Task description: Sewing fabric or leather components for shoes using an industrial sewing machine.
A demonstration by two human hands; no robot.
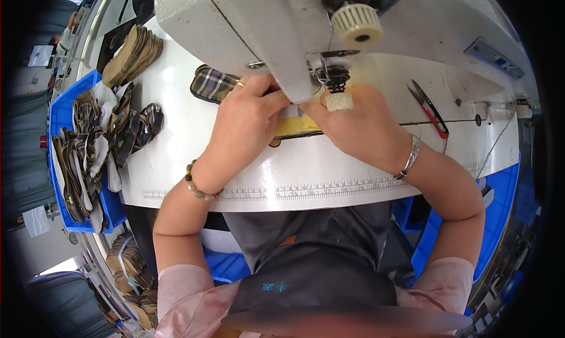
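Observation:
Under the head of a white sewing machine [247, 29], both my hands work at a fabric piece. Its plaid rounded end [210, 83] sticks out beyond my left hand, and a yellow strip [296, 126] with a dark edge shows between my hands; these look like parts of one piece, but the join is hidden. My left hand [250, 111] is closed, its thumb and finger pinching the piece near the needle area. My right hand [360, 126] is closed too, thumb and fingertip gripping the piece's right side. The machine head and tension knob hide the needle and some fingers.
Red-handled thread snips [432, 111] lie right of my right hand. A ruler strip [282, 192] runs along the table's front edge. At left, a blue bin [59, 111] holds fabric pieces, with a stack of tan pieces [132, 55] behind. Another blue bin [500, 202] stands at right.

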